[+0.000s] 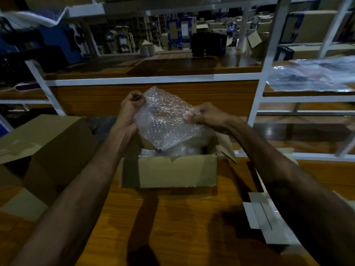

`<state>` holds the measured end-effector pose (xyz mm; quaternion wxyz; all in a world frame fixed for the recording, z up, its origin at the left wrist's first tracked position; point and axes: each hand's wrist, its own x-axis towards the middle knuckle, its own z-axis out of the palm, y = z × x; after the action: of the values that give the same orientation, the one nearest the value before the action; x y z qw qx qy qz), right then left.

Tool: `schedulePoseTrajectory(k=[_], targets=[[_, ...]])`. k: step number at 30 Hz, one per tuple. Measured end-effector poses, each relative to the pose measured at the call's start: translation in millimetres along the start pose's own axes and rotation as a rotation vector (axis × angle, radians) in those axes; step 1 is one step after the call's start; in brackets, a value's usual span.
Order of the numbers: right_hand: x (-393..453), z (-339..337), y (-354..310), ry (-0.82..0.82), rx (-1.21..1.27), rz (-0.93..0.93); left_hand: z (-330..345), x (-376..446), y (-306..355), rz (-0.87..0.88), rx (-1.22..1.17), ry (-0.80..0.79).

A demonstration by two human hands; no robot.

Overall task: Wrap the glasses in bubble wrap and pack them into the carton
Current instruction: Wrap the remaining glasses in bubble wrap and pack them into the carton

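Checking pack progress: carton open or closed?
Open. The carton has its flaps up, and both hands hold bubble wrap above its mouth.

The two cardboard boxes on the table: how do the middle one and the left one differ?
The middle box is open, flaps up, with bubble wrap hanging into it from both hands; the left box looks closed and untouched. The left box looks bigger and sits at an angle; the middle one faces the camera squarely. Both are plain brown cardboard.
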<state>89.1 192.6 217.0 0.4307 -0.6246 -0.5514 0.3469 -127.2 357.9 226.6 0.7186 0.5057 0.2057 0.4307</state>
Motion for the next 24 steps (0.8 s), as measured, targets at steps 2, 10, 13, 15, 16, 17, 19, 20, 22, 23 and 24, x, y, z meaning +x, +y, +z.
schedulePoseTrajectory(k=[2,10,13,15,16,17,19,20,22,23,24], targets=[[-20.5,-12.8,-2.4,-0.134,-0.118,0.044,10.9,-15.6,5.0,0.030,0.014,0.025],[-118.5,-47.6,-12.0,0.001,0.031,-0.084,55.0,-86.9,25.6,0.064,-0.067,0.087],[-153.5,-62.0,-14.5,0.001,0.027,-0.136,71.1,-116.1,22.2,0.071,-0.077,0.104],[-175.1,-72.3,-8.9,-0.061,-0.027,-0.100,68.8,-136.9,16.7,0.052,-0.096,0.126],[-186.1,-75.6,-4.3,-0.104,-0.055,-0.052,66.1,-147.6,13.6,0.046,-0.108,0.136],[-196.9,-78.3,3.3,-0.132,-0.085,-0.004,62.5,-158.4,10.8,0.042,-0.111,0.142],[-220.8,-80.2,22.9,-0.146,-0.150,0.060,53.3,-180.7,0.1,0.026,-0.092,0.153],[-232.0,-80.1,33.5,-0.158,-0.166,0.079,46.2,-190.8,-7.7,0.011,-0.069,0.168],[-252.4,-78.4,52.8,-0.184,-0.157,0.102,28.2,-209.6,-26.1,-0.020,0.036,0.215],[-260.9,-75.6,60.7,-0.185,-0.151,0.109,20.5,-218.4,-35.5,-0.039,0.103,0.233],[-268.5,-71.3,68.1,-0.176,-0.159,0.119,13.1,-226.3,-45.0,-0.056,0.151,0.244]])
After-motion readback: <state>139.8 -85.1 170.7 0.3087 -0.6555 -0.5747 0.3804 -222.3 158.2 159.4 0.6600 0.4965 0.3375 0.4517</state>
